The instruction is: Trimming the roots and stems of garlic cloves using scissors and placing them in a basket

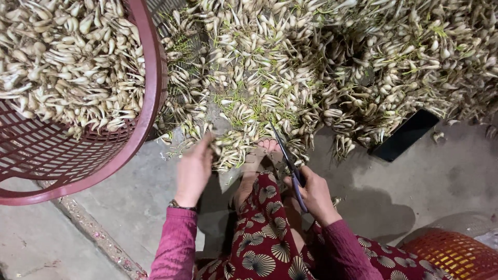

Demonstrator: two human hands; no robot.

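A big heap of small whitish bulbs with roots and green shoots [311,67] lies on the concrete floor in front of me. My left hand [193,168] reaches into the near edge of the heap and grips a small bunch of bulbs [225,148]. My right hand [315,194] holds a pair of dark scissors [290,166] with the blades pointing up toward the heap. My bare foot [259,155] rests between the hands, and my leg in red patterned cloth [264,228] runs below it.
A large maroon plastic basket [150,103] part-filled with bulbs sits at the left. An orange basket [456,254] is at the bottom right. A flat black object [404,136] lies at the heap's right edge. Bare concrete floor [446,176] spreads to the right.
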